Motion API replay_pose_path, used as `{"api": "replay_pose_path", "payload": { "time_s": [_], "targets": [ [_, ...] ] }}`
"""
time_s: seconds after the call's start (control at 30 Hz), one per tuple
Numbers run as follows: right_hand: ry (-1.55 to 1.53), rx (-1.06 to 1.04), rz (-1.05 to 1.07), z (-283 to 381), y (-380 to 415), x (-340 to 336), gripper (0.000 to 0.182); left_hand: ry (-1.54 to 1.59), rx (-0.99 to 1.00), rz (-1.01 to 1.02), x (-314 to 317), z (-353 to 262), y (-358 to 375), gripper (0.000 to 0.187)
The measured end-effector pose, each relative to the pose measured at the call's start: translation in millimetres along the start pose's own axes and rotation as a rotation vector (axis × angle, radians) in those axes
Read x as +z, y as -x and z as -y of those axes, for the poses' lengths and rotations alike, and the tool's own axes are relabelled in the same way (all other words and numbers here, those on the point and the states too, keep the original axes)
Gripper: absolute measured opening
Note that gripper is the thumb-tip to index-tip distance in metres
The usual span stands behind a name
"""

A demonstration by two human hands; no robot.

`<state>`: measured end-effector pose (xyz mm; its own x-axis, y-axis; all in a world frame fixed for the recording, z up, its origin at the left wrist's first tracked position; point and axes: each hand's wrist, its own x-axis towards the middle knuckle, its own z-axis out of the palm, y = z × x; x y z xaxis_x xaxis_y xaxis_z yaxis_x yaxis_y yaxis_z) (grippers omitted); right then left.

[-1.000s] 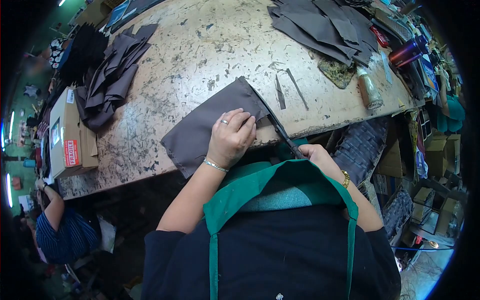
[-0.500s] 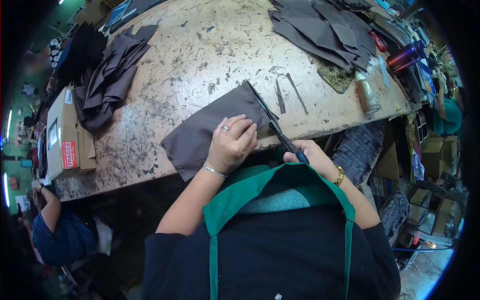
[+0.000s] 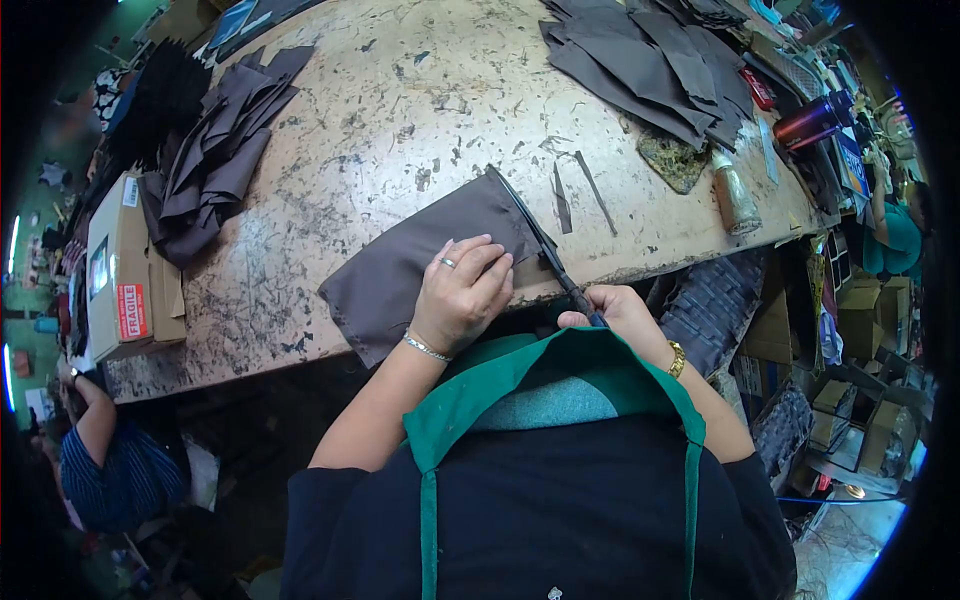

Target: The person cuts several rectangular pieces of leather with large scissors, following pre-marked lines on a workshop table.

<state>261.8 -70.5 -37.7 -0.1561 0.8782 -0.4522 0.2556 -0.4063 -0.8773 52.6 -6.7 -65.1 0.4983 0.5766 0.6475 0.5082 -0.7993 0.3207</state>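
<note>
A folded piece of dark grey-brown fabric [image 3: 410, 245] lies slantwise at the near edge of the worktable [image 3: 420, 120]. My left hand [image 3: 463, 290] rests over its right part, fingers bent and pressed onto the cloth, thumb hidden. In my right hand [image 3: 625, 320], just beyond the table edge, is a pair of dark scissors [image 3: 562, 275]. Their long blades run along the right edge of the fabric, up to its far corner. My fingers and the apron hide most of the handles. Two narrow dark offcuts [image 3: 562, 197] lie right of the blades.
Dark fabric is piled at the back right [image 3: 650, 65] and at the left [image 3: 215, 165]. A cardboard box [image 3: 150, 290] stands on the left edge. To the right are a bottle [image 3: 735, 195] and a purple tumbler [image 3: 815, 120]. Other people [image 3: 120, 460] are at both sides.
The scissor blades have drawn closer together along the fabric edge. My right hand has tightened round the handles, which now show less. My left hand and the fabric stay nearly in place.
</note>
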Motion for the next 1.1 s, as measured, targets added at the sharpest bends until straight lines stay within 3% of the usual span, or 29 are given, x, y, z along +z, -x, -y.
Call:
{"api": "replay_pose_path", "payload": {
  "time_s": [0.17,0.27,0.3,0.33,0.4,0.43,0.5,0.6,0.67,0.7,0.73,0.8,0.87,0.9,0.93,1.0,1.03,1.07,1.1],
  "targets": [
    [-0.078,0.022,-0.159,3.2,7.4,-9.3,0.035,0.047,-0.022,-0.033,-0.3,0.7,1.4,0.019],
    [0.030,0.037,-0.221,7.5,11.7,-32.6,0.036,0.090,-0.046,-0.048,-2.2,0.3,-0.5,0.018],
    [0.321,-0.007,-0.300,7.8,9.2,-41.2,0.042,0.110,-0.056,-0.053,-2.8,0.3,-1.4,0.018],
    [0.321,-0.006,-0.300,10.4,6.9,-43.8,0.042,0.110,-0.056,-0.053,-2.4,1.1,-0.9,0.018],
    [0.810,-0.165,-0.519,25.0,3.2,-46.7,0.047,0.190,-0.117,-0.096,-2.2,3.7,0.6,0.015],
    [0.839,-0.064,-0.526,30.0,-3.5,-49.6,0.046,0.187,-0.117,-0.097,-4.0,3.4,0.8,0.015],
    [0.928,-0.132,-0.574,26.1,-18.6,-55.7,0.044,0.387,-0.300,-0.170,-11.6,1.0,-0.1,0.011],
    [1.026,-0.166,-0.611,25.2,-29.6,-61.1,0.043,0.455,-0.289,-0.134,-43.5,-7.7,-4.5,0.011],
    [1.214,-0.245,-0.522,45.1,-17.3,-59.1,0.047,0.482,-0.272,-0.077,-67.5,-13.7,-10.0,0.012],
    [1.150,-0.451,-0.547,58.6,-11.4,-50.4,0.051,0.534,-0.265,0.008,-76.6,-16.6,-11.0,0.012],
    [1.144,-0.466,-0.534,73.6,-7.2,-39.4,0.051,0.580,-0.260,0.093,-85.9,-19.2,-13.0,0.011],
    [0.959,-0.923,-0.253,96.4,-4.6,-15.6,0.048,0.624,-0.221,0.171,-93.0,-29.1,-22.6,0.014],
    [0.691,-0.956,0.178,97.4,-14.2,-1.9,0.038,0.599,-0.162,0.223,-87.3,-32.3,-25.1,0.016],
    [0.570,-0.789,0.300,88.5,-21.2,-4.9,0.026,0.558,-0.143,0.194,-83.3,-31.5,-24.3,0.013],
    [0.575,-0.797,0.303,83.2,-28.9,-11.2,0.026,0.551,-0.141,0.187,-84.1,-28.0,-23.0,0.013],
    [0.271,-0.642,0.036,80.2,-47.7,-30.9,0.014,0.495,-0.289,0.044,-90.6,-16.3,-18.7,0.011],
    [0.318,-0.541,-0.135,90.7,-53.3,-49.4,0.007,0.410,-0.306,-0.039,-94.8,-4.0,-17.1,0.010],
    [0.371,-0.564,-0.264,96.4,-65.6,-78.7,0.009,0.261,-0.271,-0.109,-96.8,16.4,-13.7,0.008],
    [0.137,-0.398,-0.307,93.7,-83.8,-120.2,0.013,0.183,-0.319,-0.171,-98.5,38.2,-7.8,0.010]
  ]
}}
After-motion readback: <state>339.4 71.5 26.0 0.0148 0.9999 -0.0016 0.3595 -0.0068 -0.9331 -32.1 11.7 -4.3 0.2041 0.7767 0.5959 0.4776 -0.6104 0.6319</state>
